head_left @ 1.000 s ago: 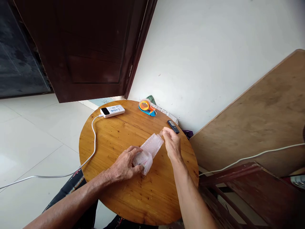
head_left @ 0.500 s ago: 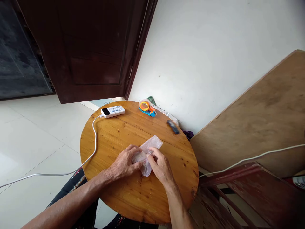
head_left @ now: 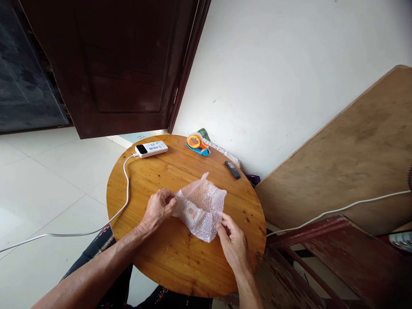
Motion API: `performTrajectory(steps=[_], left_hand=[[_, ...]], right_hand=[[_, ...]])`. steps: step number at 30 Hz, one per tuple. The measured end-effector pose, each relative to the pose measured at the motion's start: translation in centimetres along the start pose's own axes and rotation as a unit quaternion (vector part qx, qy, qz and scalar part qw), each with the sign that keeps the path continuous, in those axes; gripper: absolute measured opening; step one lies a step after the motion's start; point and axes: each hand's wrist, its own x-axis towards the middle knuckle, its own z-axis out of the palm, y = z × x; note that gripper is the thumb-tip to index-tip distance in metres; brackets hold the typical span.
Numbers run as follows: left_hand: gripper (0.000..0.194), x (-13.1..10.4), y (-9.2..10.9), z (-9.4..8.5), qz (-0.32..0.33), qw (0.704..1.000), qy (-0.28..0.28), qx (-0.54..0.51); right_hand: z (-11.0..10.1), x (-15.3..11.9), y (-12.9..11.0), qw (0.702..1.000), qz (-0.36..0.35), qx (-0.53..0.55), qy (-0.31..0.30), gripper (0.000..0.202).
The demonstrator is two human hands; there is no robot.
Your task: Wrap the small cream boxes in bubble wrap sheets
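A sheet of bubble wrap [head_left: 210,195] lies partly spread on the round wooden table [head_left: 144,184]. In its middle sits a small pale item [head_left: 192,212] with a reddish mark; its kind I cannot make out. My left hand [head_left: 160,208] pinches the wrap's left edge between thumb and fingers. On the other side my right hand [head_left: 233,240] is closed on the right edge. The wrap's upper corner stands up a little, and its lower part is still folded over.
A white power bank [head_left: 152,149] with a white cable [head_left: 128,189] lies at the back left. An orange and blue tape dispenser [head_left: 197,143] stands at the back, near a dark blurred object [head_left: 232,169]. The white wall [head_left: 257,86] rises behind; a wooden board [head_left: 347,141] leans at right.
My hands have moved apart, left and right, and the folded bubble wrap has opened out between them. The small pale item inside has come into view.
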Motion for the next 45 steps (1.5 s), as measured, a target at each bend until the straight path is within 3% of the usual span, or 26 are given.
performTrajectory(steps=[4, 7, 13, 16, 19, 23, 28, 35, 40, 45], left_hand=[[0.022, 0.2, -0.2, -0.1, -0.018, 1.000, -0.001, -0.023], [0.026, 0.1, -0.2, 0.2, 0.012, 0.999, 0.004, -0.037], [0.046, 0.2, -0.8, 0.7, 0.096, 0.995, 0.039, -0.009], [0.050, 0.3, -1.1, 0.8, 0.110, 0.993, 0.048, 0.014], [0.050, 0.4, -1.2, 0.8, 0.106, 0.993, 0.045, 0.020], [0.052, 0.4, -1.1, 0.8, 0.087, 0.995, 0.026, 0.033], [0.042, 0.2, -0.9, 0.7, 0.071, 0.996, -0.007, 0.046], [0.019, 0.1, -0.3, 0.0, 0.085, 0.995, 0.003, -0.045], [0.030, 0.2, 0.1, -0.4, 0.055, 0.998, -0.009, -0.032], [0.046, 0.0, 0.4, -0.6, 0.022, 0.998, -0.044, -0.048]], right_hand=[[-0.7, -0.3, -1.0, 0.996, -0.039, -0.031, 0.077, 0.026], [-0.7, -0.4, -3.1, 0.990, -0.085, -0.008, 0.111, 0.022], [1.0, 1.2, -6.2, 0.988, -0.152, 0.019, -0.014, 0.033], [2.0, 2.3, -5.7, 0.981, -0.173, -0.044, -0.070, 0.035], [2.3, 2.5, -4.6, 0.979, -0.161, -0.114, -0.061, 0.032], [1.4, 1.5, -3.8, 0.982, -0.145, -0.117, -0.040, 0.024], [0.7, -0.1, -4.6, 0.978, -0.178, -0.102, -0.046, 0.012], [1.3, -3.5, -6.6, 0.958, -0.243, -0.065, -0.139, 0.015], [1.3, -5.5, -7.7, 0.948, -0.199, -0.058, -0.240, 0.023], [1.1, -5.3, -7.2, 0.956, -0.173, -0.035, -0.233, 0.027]])
